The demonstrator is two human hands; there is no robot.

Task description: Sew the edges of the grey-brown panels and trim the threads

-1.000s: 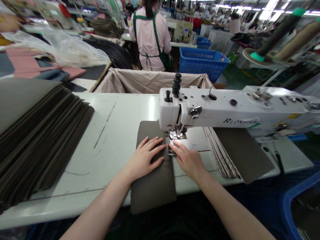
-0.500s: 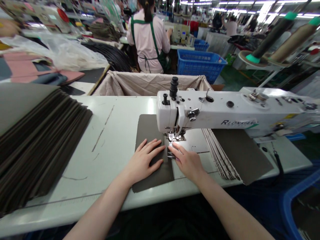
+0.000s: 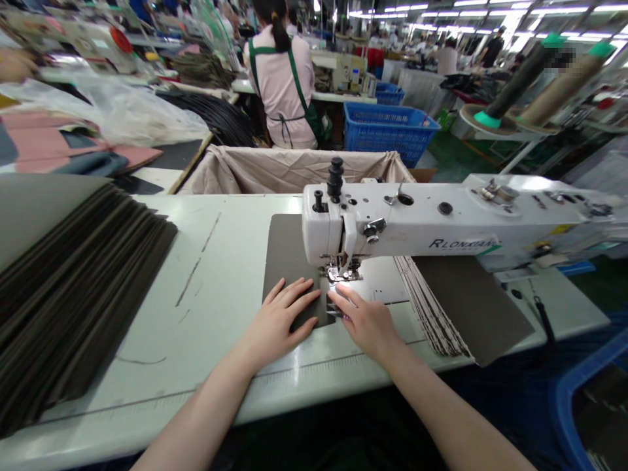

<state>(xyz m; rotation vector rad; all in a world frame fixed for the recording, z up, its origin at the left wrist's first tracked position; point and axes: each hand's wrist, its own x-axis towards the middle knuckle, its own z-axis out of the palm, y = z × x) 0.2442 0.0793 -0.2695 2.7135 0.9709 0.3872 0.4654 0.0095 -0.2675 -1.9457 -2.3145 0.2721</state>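
A dark grey-brown panel (image 3: 286, 252) lies flat on the sewing table (image 3: 216, 327), its right edge under the presser foot (image 3: 341, 273) of a white sewing machine (image 3: 392, 216). My left hand (image 3: 282, 317) rests on the panel with its fingers spread. At the panel's right edge, just in front of the presser foot, is my right hand (image 3: 366, 320). Its fingers reach forward, close to a small metal guide (image 3: 332, 309). Whether the fingertips pinch anything is hard to see; they look stretched out over the machine bed.
A tall stack of dark panels (image 3: 88, 294) stands at the left. More panels (image 3: 471, 301) lie right of the needle, under the machine arm. Behind the table hangs a beige cloth-lined bin (image 3: 294, 170). A co-worker (image 3: 284, 78) sits beyond, beside a blue basket (image 3: 387, 131).
The panel has slid away from me under the presser foot, its near edge moving from the table's front to beside my left thumb. My hands keep nearly the same place.
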